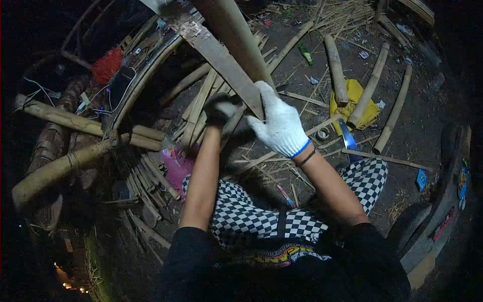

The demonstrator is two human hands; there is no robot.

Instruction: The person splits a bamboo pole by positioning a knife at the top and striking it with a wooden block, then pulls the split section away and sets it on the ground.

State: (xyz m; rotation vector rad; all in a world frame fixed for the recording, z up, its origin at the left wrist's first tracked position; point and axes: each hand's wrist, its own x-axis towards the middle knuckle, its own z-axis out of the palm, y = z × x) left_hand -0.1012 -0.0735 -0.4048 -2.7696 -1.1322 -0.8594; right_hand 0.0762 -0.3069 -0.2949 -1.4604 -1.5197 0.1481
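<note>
My right hand (279,123), in a white knitted glove with a blue cuff, is closed on the lower end of a split bamboo slat (221,59). The slat slants up to the left, its upper part rough and frayed. A thick bamboo pole (234,38) stands just behind it, running down to the gloved fingers. Left of the slat's lower end, my left hand (220,107) wears a dark glove and is blurred, curled closed. A greyish, smeared thing (234,121) shows beside it; I cannot tell what it is.
Bamboo strips (198,108) lie heaped beyond my left hand. At the right are cut bamboo lengths (370,83), a yellow bag (370,113), a saw blade (348,137) and a tape roll (322,133). A bamboo frame (60,173) stands left, near a red bag (107,66).
</note>
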